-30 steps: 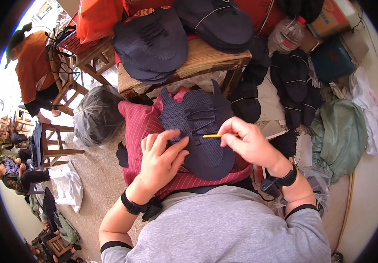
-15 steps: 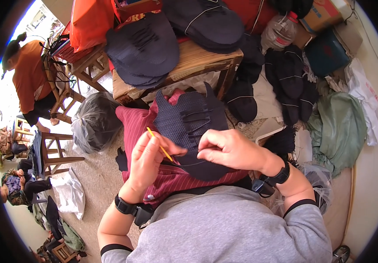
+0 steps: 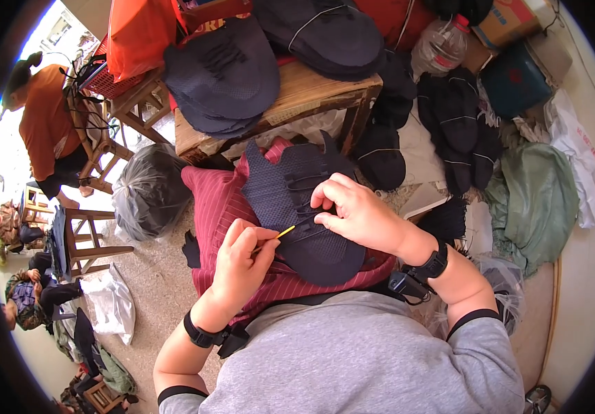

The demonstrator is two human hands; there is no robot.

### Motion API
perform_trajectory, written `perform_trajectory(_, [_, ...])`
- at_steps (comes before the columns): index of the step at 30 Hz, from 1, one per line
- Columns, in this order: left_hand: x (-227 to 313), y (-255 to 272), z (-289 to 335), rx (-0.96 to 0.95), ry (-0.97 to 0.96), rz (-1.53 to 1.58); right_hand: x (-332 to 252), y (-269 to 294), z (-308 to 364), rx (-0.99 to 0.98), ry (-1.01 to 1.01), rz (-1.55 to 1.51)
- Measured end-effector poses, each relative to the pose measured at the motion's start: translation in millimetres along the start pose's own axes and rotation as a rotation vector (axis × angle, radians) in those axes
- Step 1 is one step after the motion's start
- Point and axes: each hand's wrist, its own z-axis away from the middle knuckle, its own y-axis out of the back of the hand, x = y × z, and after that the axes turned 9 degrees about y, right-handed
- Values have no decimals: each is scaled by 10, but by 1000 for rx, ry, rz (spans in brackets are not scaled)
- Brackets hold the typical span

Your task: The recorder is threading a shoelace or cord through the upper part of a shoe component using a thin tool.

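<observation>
A dark navy shoe upper (image 3: 323,257) of textured fabric lies across my lap on a maroon striped cloth (image 3: 209,200). Dark laces (image 3: 302,185) run in rows over its middle. Between the thumb and fingers of my left hand (image 3: 243,259) is a thin yellow stick-like tool (image 3: 286,231), its tip at the lower rows of lace. My right hand (image 3: 358,215) hovers just over the right side of the upper, thumb and forefinger curled toward each other by the laces. Whatever is in that pinch is too small and dark to make out.
Stacks of similar dark uppers (image 3: 225,76) sit on a wooden table (image 3: 290,96) ahead. Tied bundles (image 3: 457,124) lie at the right, near a green cloth (image 3: 535,200) and a plastic jug (image 3: 441,47). Leftward stand a filled bag (image 3: 151,193), stools (image 3: 87,238) and other people (image 3: 49,124).
The yellow tool has swung from upright to pointing right, its tip down at the laces. My left hand has shifted right; my right hand has moved slightly up over the upper.
</observation>
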Motion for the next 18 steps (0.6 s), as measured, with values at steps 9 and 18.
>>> perform_trajectory(9, [46, 81, 24, 187, -1, -202, -40, 2, -25, -79, 109, 183])
perform_trajectory(18, [70, 144, 25, 161, -240, -310, -40, 36, -49, -172, 52, 218])
